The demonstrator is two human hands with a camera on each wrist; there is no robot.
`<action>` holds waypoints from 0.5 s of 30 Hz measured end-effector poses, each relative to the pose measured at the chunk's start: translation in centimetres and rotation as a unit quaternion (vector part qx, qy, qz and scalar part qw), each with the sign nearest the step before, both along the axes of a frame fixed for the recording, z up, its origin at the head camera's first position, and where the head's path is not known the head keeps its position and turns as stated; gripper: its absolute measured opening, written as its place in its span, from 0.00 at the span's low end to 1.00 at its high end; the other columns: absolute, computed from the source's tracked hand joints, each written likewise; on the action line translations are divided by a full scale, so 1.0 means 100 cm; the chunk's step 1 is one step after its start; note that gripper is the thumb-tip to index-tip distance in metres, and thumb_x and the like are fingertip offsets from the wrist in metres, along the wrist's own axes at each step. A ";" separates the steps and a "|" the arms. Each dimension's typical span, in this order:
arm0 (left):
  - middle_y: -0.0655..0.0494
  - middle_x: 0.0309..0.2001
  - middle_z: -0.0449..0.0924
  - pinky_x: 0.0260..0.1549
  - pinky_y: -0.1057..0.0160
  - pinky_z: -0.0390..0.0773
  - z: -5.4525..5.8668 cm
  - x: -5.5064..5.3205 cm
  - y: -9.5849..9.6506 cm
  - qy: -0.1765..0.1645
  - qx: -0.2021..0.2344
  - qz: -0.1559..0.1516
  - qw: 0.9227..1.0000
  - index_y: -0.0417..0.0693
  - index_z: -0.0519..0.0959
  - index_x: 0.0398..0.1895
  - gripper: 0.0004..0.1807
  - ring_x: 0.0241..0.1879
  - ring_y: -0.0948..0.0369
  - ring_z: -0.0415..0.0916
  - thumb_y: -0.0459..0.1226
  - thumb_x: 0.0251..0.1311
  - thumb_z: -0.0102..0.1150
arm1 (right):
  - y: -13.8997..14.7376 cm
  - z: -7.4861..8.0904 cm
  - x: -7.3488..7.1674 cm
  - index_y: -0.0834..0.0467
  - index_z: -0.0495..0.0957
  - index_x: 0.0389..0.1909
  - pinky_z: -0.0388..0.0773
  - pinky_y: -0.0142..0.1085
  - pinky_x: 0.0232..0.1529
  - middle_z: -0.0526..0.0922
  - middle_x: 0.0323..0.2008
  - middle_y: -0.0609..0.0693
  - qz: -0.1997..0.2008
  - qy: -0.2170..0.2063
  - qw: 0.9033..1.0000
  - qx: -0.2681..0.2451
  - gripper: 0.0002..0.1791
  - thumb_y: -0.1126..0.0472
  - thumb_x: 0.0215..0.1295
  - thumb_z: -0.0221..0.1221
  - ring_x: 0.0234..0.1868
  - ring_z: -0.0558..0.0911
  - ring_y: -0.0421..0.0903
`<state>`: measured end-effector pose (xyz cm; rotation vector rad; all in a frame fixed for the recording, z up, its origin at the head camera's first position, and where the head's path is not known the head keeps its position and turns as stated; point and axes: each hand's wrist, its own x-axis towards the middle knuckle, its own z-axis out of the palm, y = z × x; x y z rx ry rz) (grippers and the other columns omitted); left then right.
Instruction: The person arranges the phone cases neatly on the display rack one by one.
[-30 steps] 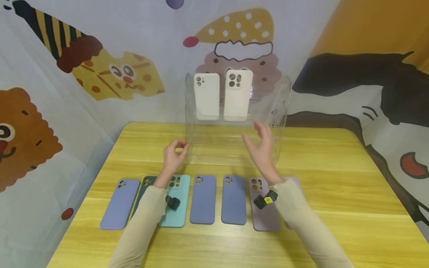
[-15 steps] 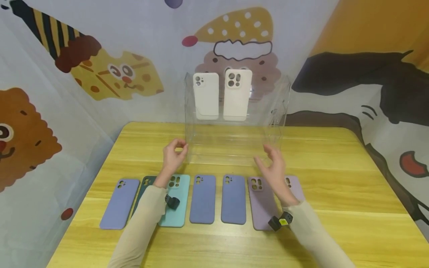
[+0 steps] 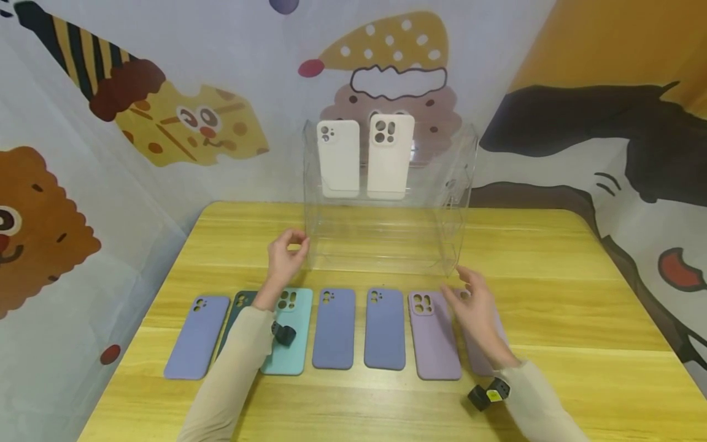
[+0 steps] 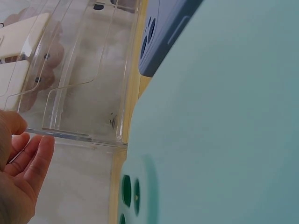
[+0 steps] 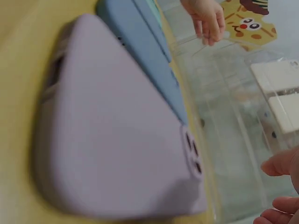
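My left hand [image 3: 286, 255] is at the left side of a clear acrylic display stand [image 3: 381, 245]; in the left wrist view its thumb and fingers [image 4: 39, 161] pinch the stand's edge. Two white phone cases lean on the upper tier, a left one [image 3: 339, 161] and a right one [image 3: 390, 159]. My right hand [image 3: 476, 307] hovers with spread, relaxed fingers over the rightmost lilac phone case [image 3: 482, 353], partly hiding it. Beside that lies another lilac case [image 3: 436, 344], which looms large in the right wrist view.
More phone cases lie in a row on the wooden table [image 3: 552, 294]: two blue-grey ones [image 3: 334, 334], a turquoise one [image 3: 293, 356], a dark green one [image 3: 241, 301] mostly under the left sleeve, and a periwinkle one [image 3: 197, 341]. A cartoon-print cloth [image 3: 276, 37] hangs behind.
My right hand has drawn back from in front of the stand's upper tier, down and to the right, to above the rightmost lilac case. My left hand stays at the stand's edge.
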<state>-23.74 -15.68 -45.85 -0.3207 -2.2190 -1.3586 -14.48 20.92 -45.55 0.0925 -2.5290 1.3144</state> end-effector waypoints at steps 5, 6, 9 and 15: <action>0.39 0.31 0.80 0.27 0.56 0.84 -0.001 0.000 -0.001 0.001 0.000 0.000 1.000 0.31 0.77 0.32 0.04 0.33 0.47 0.81 0.25 0.54 0.59 | 0.013 -0.007 0.008 0.75 0.65 0.57 0.75 0.57 0.50 0.67 0.53 0.72 -0.018 -0.027 0.999 0.003 0.28 0.70 0.58 0.61 0.53 0.70 0.69; 0.39 0.31 0.80 0.27 0.55 0.84 -0.001 0.000 -0.001 0.001 0.000 0.000 1.000 0.31 0.77 0.32 0.04 0.33 0.47 0.81 0.25 0.54 0.59 | 0.016 -0.008 0.009 0.76 0.65 0.57 0.76 0.57 0.49 0.68 0.52 0.73 -0.023 -0.023 0.999 0.007 0.27 0.70 0.57 0.61 0.52 0.71 0.69; 0.39 0.31 0.80 0.27 0.55 0.84 0.000 0.000 -0.001 0.005 -0.003 0.000 1.000 0.31 0.77 0.32 0.04 0.33 0.47 0.81 0.25 0.54 0.60 | 0.023 -0.012 0.012 0.77 0.66 0.55 0.74 0.59 0.49 0.68 0.51 0.74 -0.035 -0.010 0.999 0.029 0.29 0.70 0.55 0.63 0.51 0.70 0.70; 0.39 0.31 0.80 0.27 0.56 0.84 0.000 0.000 -0.001 0.008 -0.004 -0.003 1.000 0.30 0.76 0.32 0.04 0.33 0.46 0.81 0.25 0.54 0.59 | 0.035 -0.015 0.018 0.79 0.64 0.56 0.66 0.62 0.52 0.66 0.51 0.76 -0.048 -0.025 0.995 0.084 0.34 0.70 0.49 0.66 0.51 0.67 0.69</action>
